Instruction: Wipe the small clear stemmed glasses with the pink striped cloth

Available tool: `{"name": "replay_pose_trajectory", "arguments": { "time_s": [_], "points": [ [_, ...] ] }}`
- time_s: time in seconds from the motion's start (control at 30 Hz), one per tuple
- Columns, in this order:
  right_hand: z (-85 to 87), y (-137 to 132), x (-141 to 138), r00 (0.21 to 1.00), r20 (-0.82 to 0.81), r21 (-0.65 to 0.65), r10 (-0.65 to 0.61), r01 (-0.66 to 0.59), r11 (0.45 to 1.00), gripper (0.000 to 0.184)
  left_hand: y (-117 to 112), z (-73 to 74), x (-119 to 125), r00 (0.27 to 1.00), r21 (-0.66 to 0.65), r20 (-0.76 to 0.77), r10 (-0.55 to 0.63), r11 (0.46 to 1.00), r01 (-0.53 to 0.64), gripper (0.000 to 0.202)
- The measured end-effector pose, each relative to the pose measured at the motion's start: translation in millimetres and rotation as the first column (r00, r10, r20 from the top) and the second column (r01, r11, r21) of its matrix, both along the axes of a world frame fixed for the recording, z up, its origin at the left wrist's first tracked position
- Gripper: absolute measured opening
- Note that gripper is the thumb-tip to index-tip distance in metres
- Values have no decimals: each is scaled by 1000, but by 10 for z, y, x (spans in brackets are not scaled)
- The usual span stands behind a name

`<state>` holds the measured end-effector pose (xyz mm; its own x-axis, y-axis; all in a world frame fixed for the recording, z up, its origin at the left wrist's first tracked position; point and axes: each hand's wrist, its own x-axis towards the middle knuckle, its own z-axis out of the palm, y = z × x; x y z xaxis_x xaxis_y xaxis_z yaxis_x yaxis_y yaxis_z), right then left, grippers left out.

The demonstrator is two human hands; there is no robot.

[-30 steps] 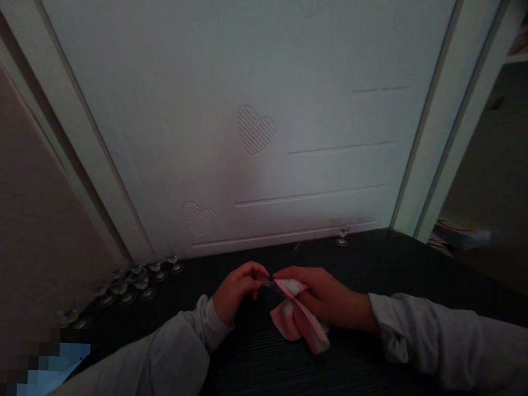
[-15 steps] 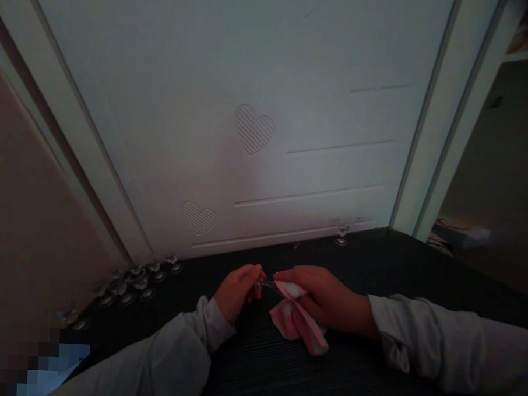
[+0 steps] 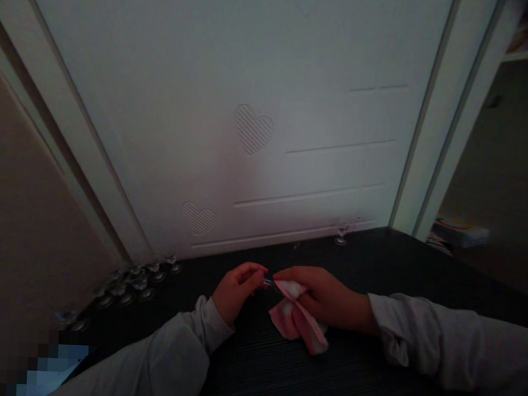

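You've got a dark tabletop (image 3: 243,372) with fine lined grain, wide and stretching away from you; clock directions run from its middle, 12 being farthest off. At about 10 o'clock you have a tight cluster of small clear stemmed glasses (image 3: 140,283), upright, too dim to count, plus a separate glass (image 3: 72,320) at 9. Near the back, a lone stemmed glass (image 3: 342,233) stands at 1, and a tiny scrap (image 3: 296,245), unidentifiable, lies at 12.

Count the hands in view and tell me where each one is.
2: the bare left hand, its fingers on a small, clear, shiny object, and the bare right hand, holding a pink-and-white cloth beside it.
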<state>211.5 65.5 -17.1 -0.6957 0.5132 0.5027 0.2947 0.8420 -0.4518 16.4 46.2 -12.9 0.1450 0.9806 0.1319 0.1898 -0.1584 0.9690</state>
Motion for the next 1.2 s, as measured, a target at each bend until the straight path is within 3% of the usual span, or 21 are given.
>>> {"name": "replay_pose_trajectory", "arguments": {
  "time_s": [0.23, 0.43, 0.6, 0.8, 1.03, 1.2],
  "points": [
    [17, 6, -8, 999, -41, -96, 26, -30, 995, 41, -6, -34, -31, 997, 74, 30, -64, 995, 62, 27],
    [30, -4, 3, 997, -64, -121, 42, -50, 991, 39, -14, -40, -12, 990, 60, 109, -87, 995, 81, 25],
    [4, 2, 22, 996, -85, -99, 40, -48, 994, 41, 6, -35, 19, 998, 11, 64, 10, 1000, -11, 30],
    [9, 3, 3, 996, -93, -138, 12, -25, 990, 37, -20, 14, 35, 995, -5, -81, -52, 999, 51, 33],
    [29, 12, -21, 987, -115, -287, -114, 77, 955, 30, -38, 27, 41, 1000, 13, -24, -8, 1000, 8, 26],
    [21, 40, -25, 977, -151, -318, -154, 100, 943, 20, -37, 25, 37, 1000, 3, 0, -3, 1000, 3, 26]
  ]
}}
